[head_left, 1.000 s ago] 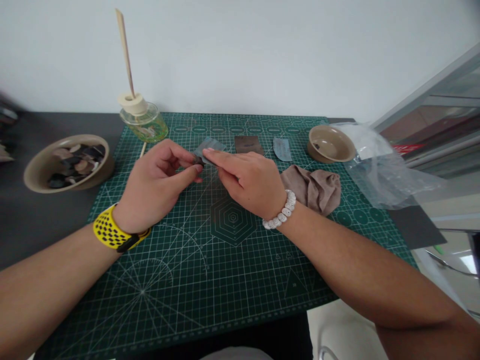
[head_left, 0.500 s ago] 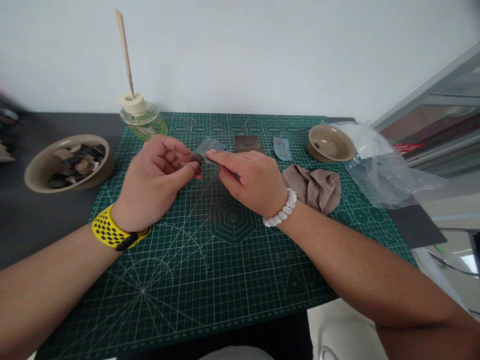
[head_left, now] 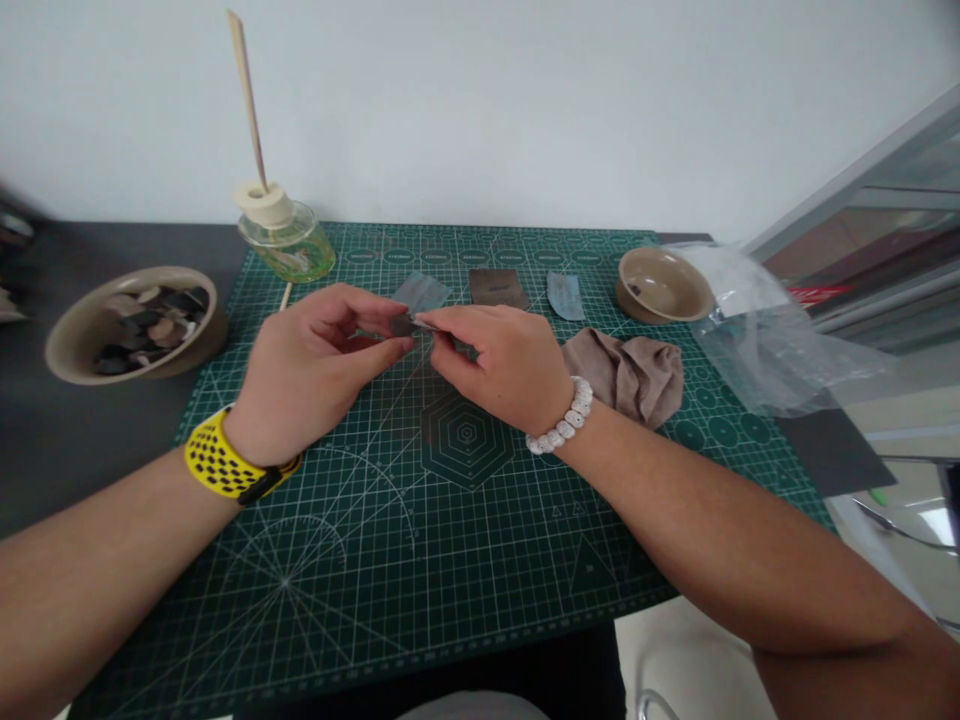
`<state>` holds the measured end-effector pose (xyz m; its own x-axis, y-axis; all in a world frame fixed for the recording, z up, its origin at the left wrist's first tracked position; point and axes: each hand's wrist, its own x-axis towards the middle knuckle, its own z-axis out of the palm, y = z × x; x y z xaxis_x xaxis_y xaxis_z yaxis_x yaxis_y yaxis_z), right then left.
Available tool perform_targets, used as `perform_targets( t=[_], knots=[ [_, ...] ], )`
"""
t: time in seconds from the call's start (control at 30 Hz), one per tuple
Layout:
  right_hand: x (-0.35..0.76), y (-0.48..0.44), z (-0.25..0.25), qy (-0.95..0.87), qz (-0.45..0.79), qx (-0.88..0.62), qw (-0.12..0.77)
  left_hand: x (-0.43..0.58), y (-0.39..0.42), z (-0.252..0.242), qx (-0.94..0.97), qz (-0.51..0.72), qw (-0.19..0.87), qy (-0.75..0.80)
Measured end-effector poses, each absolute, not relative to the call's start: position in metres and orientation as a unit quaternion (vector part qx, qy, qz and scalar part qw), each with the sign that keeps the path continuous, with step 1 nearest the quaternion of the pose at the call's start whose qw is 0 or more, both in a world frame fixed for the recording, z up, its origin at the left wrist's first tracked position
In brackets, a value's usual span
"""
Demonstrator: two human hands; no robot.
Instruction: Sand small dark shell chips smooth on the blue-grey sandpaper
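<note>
Outward to the left of the left hand [head_left: 304,375], a tan bowl [head_left: 187,362] full of dark and light-brown flat pieces [head_left: 150,330] sits on the dark grey desk [head_left: 105,430]. A yellow perforated watch strap [head_left: 217,460] circles that hand's wrist, and just beyond its knuckles stands a glass reed diffuser [head_left: 289,248]. The left hand pinches a small dark piece [head_left: 403,325] between thumb and fingers, above the green cutting mat [head_left: 375,560]. Right against it, the right hand [head_left: 506,360] grips a thin strip [head_left: 427,323], its material too small to make out. Ahead of both fingertips lies a blue-grey sheet [head_left: 421,289]; beyond the right hand lie a brown sheet [head_left: 496,287] and a curled blue-grey sheet [head_left: 565,297]. A white beaded bracelet [head_left: 562,428] rings the right wrist, with a crumpled brown cloth [head_left: 634,375] just beside it. Farther right of that hand come a smaller tan bowl [head_left: 675,285] holding one dark bit [head_left: 634,289], then a clear plastic bag [head_left: 757,350].
</note>
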<state>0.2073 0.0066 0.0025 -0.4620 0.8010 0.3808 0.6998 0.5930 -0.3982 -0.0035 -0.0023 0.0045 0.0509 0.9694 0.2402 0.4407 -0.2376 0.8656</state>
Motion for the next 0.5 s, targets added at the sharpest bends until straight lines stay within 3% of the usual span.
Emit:
perform_targets(
  t=[0.5],
  knots=[
    [0.2112, 0.0113, 0.0028, -0.859, 0.142, -0.415, 0.266, -0.0033, -0.003, 0.0033, 0.656, 0.417, 0.334, 0.534]
  ],
)
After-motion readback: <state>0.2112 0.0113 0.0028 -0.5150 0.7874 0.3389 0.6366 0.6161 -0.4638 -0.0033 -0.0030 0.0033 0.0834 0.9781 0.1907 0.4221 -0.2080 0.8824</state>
